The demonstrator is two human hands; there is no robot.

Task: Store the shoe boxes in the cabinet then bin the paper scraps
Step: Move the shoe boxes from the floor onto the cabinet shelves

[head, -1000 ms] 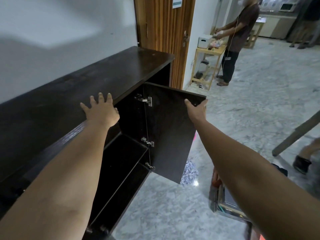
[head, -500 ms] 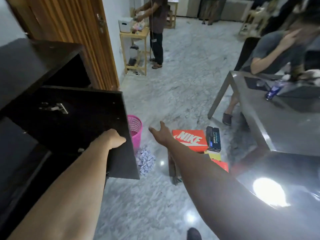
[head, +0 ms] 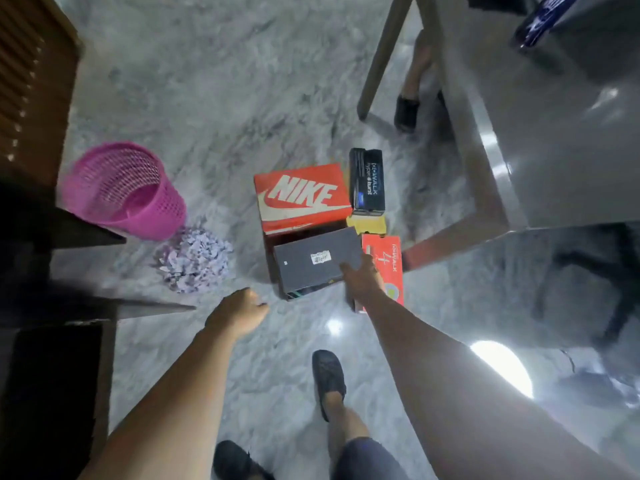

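Several shoe boxes lie together on the marble floor: an orange Nike box (head: 301, 197), a black box (head: 367, 180), a yellow box (head: 367, 226), a red box (head: 390, 263) and a dark grey box (head: 313, 259) nearest me. My right hand (head: 362, 280) touches the grey box's right end, thumb on the lid, fingers apart. My left hand (head: 239, 313) hovers empty and loosely curled, left of that box and apart from it. A pile of pale paper scraps (head: 194, 259) lies beside a pink mesh bin (head: 121, 188). The dark cabinet (head: 52, 375) stands at the left with its door (head: 86, 233) open.
A grey table (head: 540, 140) stands to the right of the boxes, one leg close to the red box. Another person's foot (head: 406, 112) is under it. A blue bottle (head: 543, 19) lies on the tabletop. My own feet (head: 327, 375) are on the floor below.
My view has swung down to the floor. My left hand let go of the cabinet door and dropped low. My right hand reached down onto the dark grey box.
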